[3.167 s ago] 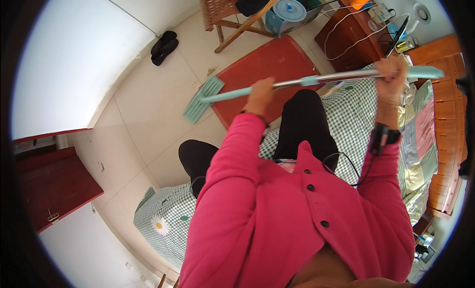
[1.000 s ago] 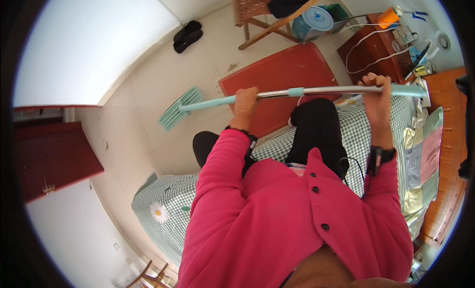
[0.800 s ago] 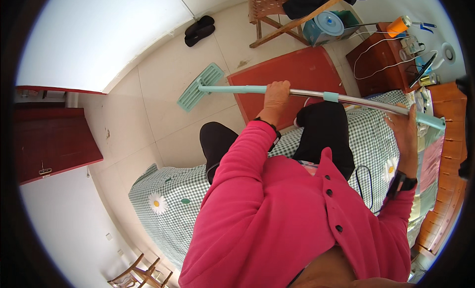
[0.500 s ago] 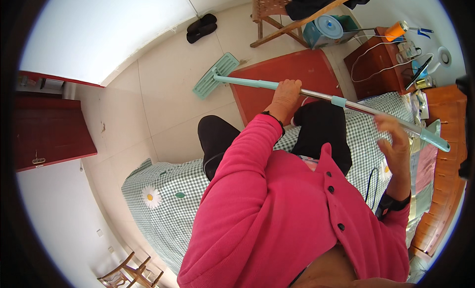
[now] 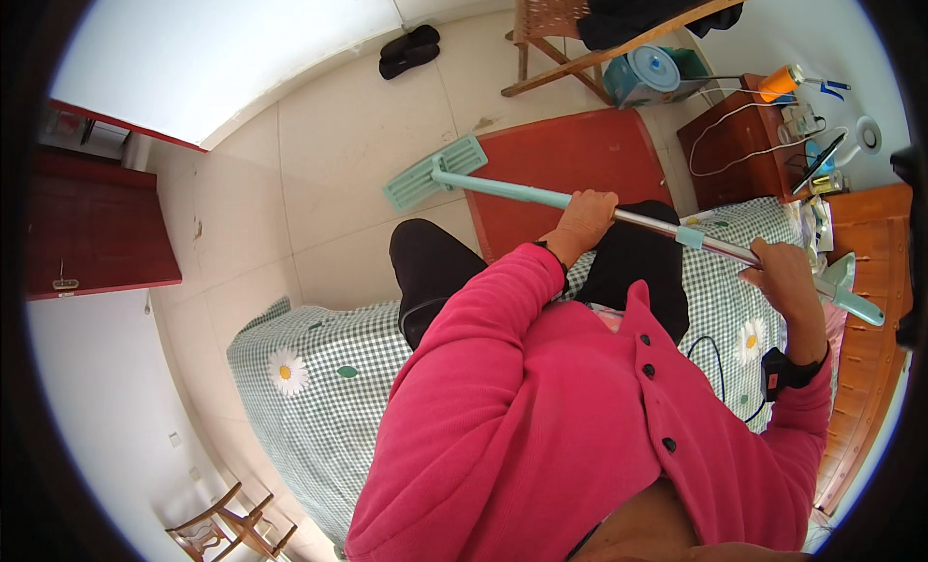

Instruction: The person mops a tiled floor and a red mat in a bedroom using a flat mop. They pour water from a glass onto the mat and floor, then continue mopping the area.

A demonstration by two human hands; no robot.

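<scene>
Left hand point(image 5: 585, 220), right hand point(image 5: 785, 277) round mop point(image 5: 689, 236) | mop head point(image 5: 418, 184) near red mat point(image 5: 590, 151) | floor point(image 5: 343, 200) contact unclear

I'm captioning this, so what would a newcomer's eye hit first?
Probably the pink jacket, filling the lower middle. Then the green-and-silver mop slanting across the center, left hand and right hand on its pole. The red mat lies beyond, on the floor.

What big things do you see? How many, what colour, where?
flat mop: one, mint-silver, both hands
shoes: two, black, by wall
mat: one, red, floor
folding chair: one, brown, top
lidded bucket: one, blue, by nightstand
nightstand: one, brown, upper right
headboard: one, orange, right
bedspread: one, checked green, under person
latched panel: one, dark red, left
wooden chair: one, brown, lower left
left hand: one, pink-sleeved, on pole
right hand: one, pink-sleeved, near handle
</scene>
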